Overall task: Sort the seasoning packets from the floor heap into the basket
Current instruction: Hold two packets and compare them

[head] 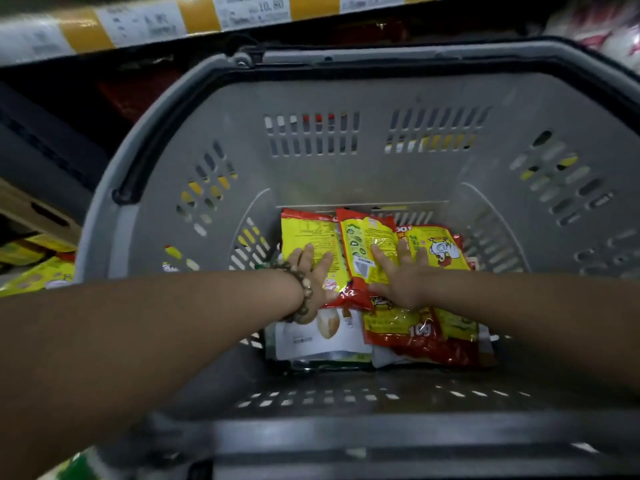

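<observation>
I had one grey basket [381, 188] in front of me. In it I counted at least five yellow-and-red seasoning packets [308, 233]: three side by side at the far end and two nearer me, with more red foil beneath that I could not count. One white pouch [311, 337] lay beside the nearer ones. Two hands were in the basket, my left hand [313, 271] and right hand [401, 275], and one bead bracelet [304, 296] was on my left wrist. The floor packets [38, 275] outside were too hidden to count.
</observation>
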### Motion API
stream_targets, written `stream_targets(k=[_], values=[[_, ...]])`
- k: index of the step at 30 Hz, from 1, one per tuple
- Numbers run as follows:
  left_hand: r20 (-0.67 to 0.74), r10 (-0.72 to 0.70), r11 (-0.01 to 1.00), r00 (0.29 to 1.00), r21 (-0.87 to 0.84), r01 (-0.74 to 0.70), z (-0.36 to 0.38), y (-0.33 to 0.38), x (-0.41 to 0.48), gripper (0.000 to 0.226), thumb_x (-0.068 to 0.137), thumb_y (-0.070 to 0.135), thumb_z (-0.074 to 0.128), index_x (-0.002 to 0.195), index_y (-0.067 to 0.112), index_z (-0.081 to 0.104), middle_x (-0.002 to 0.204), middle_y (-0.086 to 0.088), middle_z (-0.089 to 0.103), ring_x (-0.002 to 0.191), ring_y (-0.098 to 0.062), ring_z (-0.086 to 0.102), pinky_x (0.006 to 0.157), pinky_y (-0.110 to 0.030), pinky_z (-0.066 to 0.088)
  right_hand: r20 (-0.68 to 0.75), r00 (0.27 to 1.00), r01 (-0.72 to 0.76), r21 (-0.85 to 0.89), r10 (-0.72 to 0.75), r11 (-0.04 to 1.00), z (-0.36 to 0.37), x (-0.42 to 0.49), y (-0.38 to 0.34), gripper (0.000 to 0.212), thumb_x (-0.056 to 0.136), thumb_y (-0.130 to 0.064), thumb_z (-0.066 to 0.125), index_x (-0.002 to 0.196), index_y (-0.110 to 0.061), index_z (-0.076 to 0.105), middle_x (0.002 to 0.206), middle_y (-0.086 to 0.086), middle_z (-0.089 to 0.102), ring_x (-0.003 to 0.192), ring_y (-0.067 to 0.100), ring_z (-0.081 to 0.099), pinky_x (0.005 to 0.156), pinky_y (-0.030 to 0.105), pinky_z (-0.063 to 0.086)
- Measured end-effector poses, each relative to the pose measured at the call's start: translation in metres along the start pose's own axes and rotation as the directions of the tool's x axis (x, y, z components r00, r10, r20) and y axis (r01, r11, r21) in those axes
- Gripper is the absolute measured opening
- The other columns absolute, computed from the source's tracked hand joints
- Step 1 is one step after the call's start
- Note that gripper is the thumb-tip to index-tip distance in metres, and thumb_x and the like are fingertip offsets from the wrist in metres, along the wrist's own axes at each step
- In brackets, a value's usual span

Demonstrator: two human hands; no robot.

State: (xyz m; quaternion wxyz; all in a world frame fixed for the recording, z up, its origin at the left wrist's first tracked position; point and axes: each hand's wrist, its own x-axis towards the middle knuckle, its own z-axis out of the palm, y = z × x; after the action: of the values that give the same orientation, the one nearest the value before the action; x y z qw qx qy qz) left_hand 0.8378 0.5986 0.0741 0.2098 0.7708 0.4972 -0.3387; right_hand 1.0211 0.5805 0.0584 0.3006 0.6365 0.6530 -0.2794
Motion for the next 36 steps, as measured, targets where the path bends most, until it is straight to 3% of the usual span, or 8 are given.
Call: stream_targets(k=[3,5,9,14,19,27,32,36], values=[[0.085,0.013,0.998,0.996,-0.069,-0.007,-0.016,-0.004,0.003,0.08,0.094,0.054,0.041,0.151,0.022,-0.004,0.152,-0.007,0.023,0.116,-0.02,0.046,0.095,-0.039,0.043,-0.005,1.0,0.027,-0.013,-0.027,1.0,-0.019,-0.013,0.002,0.075,0.096,-0.057,0.03,0.148,-0.03,-0.017,0.157,0.019,-0.012,0.144,0.043,-0.005,0.116,0.055,0.009],[0.119,0.024,0.991,0.993,-0.135,-0.008,-0.035,-0.008,-0.008,0.082,0.09,0.056,0.047,0.15,0.013,0.012,0.11,0.007,0.052,0.071,-0.007,0.041,0.065,-0.025,0.042,-0.07,0.997,0.048,0.031,-0.045,0.998,-0.036,-0.031,-0.003,0.082,0.094,-0.058,0.037,0.15,-0.026,-0.014,0.157,0.022,0.001,0.144,0.04,0.01,0.116,0.046,0.02],[-0.177,0.08,0.979,0.981,-0.172,-0.111,-0.079,-0.021,-0.06,0.063,0.094,0.04,0.05,0.141,-0.001,0.034,0.139,-0.017,0.047,0.121,-0.029,0.05,0.101,-0.037,0.04,-0.332,0.934,0.16,0.053,-0.134,0.986,-0.085,-0.081,-0.028,0.069,0.094,-0.046,0.049,0.151,-0.027,0.014,0.147,0.016,0.033,0.128,0.032,0.044,0.095,0.034,0.04],[-0.501,0.003,0.921,0.866,-0.335,-0.197,-0.106,-0.071,-0.156,0.056,0.094,0.038,0.051,0.142,0.015,0.035,0.142,-0.008,0.046,0.127,-0.024,0.046,0.096,-0.026,0.037,-0.595,0.784,0.336,0.166,-0.177,0.927,-0.143,-0.132,-0.077,0.064,0.09,-0.039,0.059,0.145,-0.018,0.034,0.145,0.009,0.044,0.129,0.024,0.045,0.102,0.028,0.034],[-0.598,-0.201,0.747,0.776,-0.606,-0.274,-0.078,-0.146,-0.234,0.056,0.092,0.03,0.057,0.142,0.013,0.039,0.138,-0.005,0.049,0.124,-0.018,0.049,0.1,-0.024,0.038,-0.687,0.692,0.53,0.277,-0.22,0.802,-0.17,-0.165,-0.162,0.061,0.086,-0.036,0.065,0.141,-0.022,0.04,0.14,0.006,0.047,0.122,0.022,0.051,0.105,0.038,0.04],[-0.469,-0.514,0.466,0.718,-0.856,-0.225,0.031,-0.238,-0.281,0.055,0.091,0.023,0.06,0.141,0.015,0.039,0.136,-0.008,0.049,0.121,-0.014,0.048,0.097,-0.021,0.036,-0.695,0.615,0.575,0.073,-0.372,0.815,-0.15,-0.186,-0.311,0.055,0.088,-0.036,0.058,0.139,-0.023,0.041,0.138,0.006,0.048,0.124,0.025,0.047,0.099,0.037,0.041],[-0.334,-0.588,0.43,0.736,-0.901,-0.066,0.103,-0.267,-0.27,0.058,0.091,0.03,0.058,0.144,0.021,0.033,0.136,-0.009,0.05,0.11,-0.023,0.054,0.096,-0.037,0.045,-0.565,0.703,0.453,-0.113,-0.432,0.885,-0.109,-0.137,-0.39,0.041,0.089,-0.033,0.051,0.128,-0.019,0.047,0.128,0.007,0.054,0.116,0.029,0.052,0.077,0.033,0.04],[-0.267,-0.629,0.464,0.73,-0.883,0.077,0.154,-0.282,-0.241,0.062,0.092,0.034,0.056,0.146,0.022,0.028,0.144,-0.004,0.043,0.122,-0.026,0.049,0.089,-0.029,0.04,-0.376,0.858,0.385,0.021,-0.349,0.923,-0.061,-0.061,-0.411,0.025,0.089,-0.03,0.054,0.108,-0.013,0.055,0.123,0.011,0.057,0.108,0.029,0.055,0.076,0.03,0.042]])
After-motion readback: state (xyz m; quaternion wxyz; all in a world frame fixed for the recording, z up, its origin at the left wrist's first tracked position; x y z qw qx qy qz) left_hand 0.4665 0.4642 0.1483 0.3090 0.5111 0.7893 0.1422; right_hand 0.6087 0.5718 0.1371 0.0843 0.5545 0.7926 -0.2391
